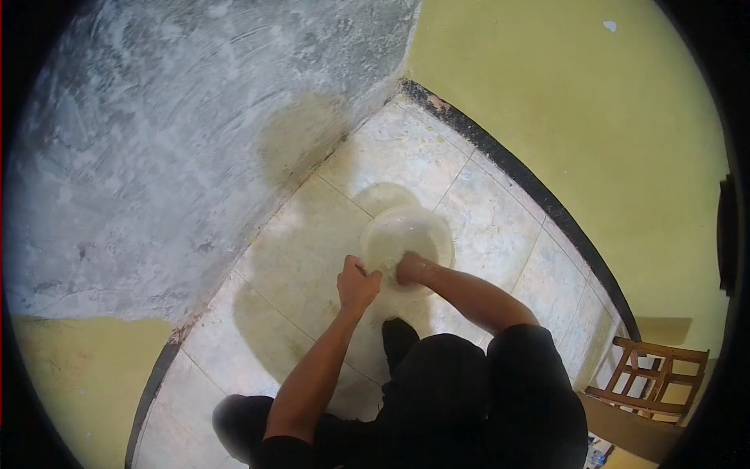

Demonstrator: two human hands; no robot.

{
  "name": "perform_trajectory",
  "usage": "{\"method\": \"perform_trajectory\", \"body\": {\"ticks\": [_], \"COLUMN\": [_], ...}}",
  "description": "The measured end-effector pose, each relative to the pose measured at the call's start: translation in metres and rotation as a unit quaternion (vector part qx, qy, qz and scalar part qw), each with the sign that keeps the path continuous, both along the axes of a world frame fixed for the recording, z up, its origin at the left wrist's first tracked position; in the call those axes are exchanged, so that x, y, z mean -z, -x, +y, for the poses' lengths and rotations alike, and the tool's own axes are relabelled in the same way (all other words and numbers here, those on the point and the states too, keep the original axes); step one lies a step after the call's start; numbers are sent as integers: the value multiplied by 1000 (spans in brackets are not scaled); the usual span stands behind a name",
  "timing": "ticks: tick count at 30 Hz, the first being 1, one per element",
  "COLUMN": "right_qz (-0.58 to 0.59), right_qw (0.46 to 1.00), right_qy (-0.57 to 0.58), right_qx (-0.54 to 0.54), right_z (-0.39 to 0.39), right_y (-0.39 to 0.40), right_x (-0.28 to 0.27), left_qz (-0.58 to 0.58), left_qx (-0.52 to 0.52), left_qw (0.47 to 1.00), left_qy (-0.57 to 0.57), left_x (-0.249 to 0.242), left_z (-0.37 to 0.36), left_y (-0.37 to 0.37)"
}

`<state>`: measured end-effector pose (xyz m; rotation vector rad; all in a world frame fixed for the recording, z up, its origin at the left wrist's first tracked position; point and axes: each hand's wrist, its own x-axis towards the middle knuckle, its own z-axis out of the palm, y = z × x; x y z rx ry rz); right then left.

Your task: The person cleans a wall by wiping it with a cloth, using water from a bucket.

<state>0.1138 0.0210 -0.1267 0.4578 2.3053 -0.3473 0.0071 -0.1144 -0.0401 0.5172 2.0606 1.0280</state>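
A round, pale translucent bucket [447,242] stands on the tiled floor in front of me, with whitish contents inside. My right hand [408,268] reaches down into it, and its fingers are hidden in there. At the bucket's near left rim is my left hand [358,284], its fingers curled closed. A dark spot shows between the left fingers, but I cannot tell what they hold.
Grey-plastered wall [180,156] rises on the left, meeting a yellow-green wall [578,102] at the corner. Black skirting [516,160] runs along the floor. A wooden slatted frame [656,377] stands at lower right. My dark shoe [399,342] is close to the bucket.
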Motion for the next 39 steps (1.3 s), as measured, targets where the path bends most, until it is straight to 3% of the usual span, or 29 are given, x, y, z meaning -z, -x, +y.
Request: {"method": "perform_trajectory", "body": {"ticks": [2,4,5,7,8,10,11,13,14,15,17,19,21,23,25,27,28,29,30,31,32,33,34,36,39], "right_qz": [46,119,147,216,239,298,333,369,407,405,454,420,383,346,315,251,224,194,194,193,190,193,149,110,73], "right_qw": [999,991,985,973,968,951,939,922,900,901,872,889,890,885,891,926,916,902,900,934,956,955,962,967,973], "right_qy": [10,22,21,-7,-4,6,14,31,55,56,76,53,103,157,171,104,138,172,174,93,9,9,28,49,65], "right_qx": [21,63,83,74,78,84,85,117,149,148,170,172,225,269,280,263,304,344,348,288,224,227,226,227,208], "right_z": [8,14,13,15,14,13,13,12,12,11,12,22,31,40,46,32,23,14,8,4,2,1,1,4,8], "right_y": [8,11,9,-1,-4,-7,-9,-12,-13,-13,-16,-25,-35,-45,-56,-54,-50,-45,-40,-35,-31,-26,-22,-16,-8], "right_x": [-30,-93,-133,-197,-231,-292,-317,-357,-370,-379,-389,-374,-338,-283,-213,-174,-162,-149,-122,-88,-68,-63,-59,-45,-20], "left_qz": [56,291,287,207,202,-60,-63,-71,-73,-75,-158,-186,-207,-333,-312,-295,-91,117,87,86,82,78,82,194,153], "left_qx": [25,50,45,218,215,228,228,259,216,213,126,92,53,-45,-9,30,96,157,208,212,270,324,326,280,331], "left_qw": [998,938,939,878,877,878,875,894,892,892,945,937,927,905,910,914,972,976,972,972,959,935,934,939,931], "left_qy": [19,-182,-186,-373,-379,-417,-423,-358,-391,-391,-256,-283,-309,-262,-272,-278,-192,-95,-61,-59,33,123,124,49,-4], "left_x": [-8,-19,-27,-42,-41,-33,-25,6,34,29,17,17,19,19,22,29,35,38,19,7,-2,-6,-5,-5,-24], "left_z": [-2,1,6,21,27,41,47,61,70,68,65,64,62,61,61,64,67,68,66,67,70,74,73,66,62], "left_y": [1,2,5,6,1,-11,-15,-19,-30,-31,-31,-27,-19,-14,-9,-9,-12,-15,-13,-12,-11,-11,-13,-16,-1]}}
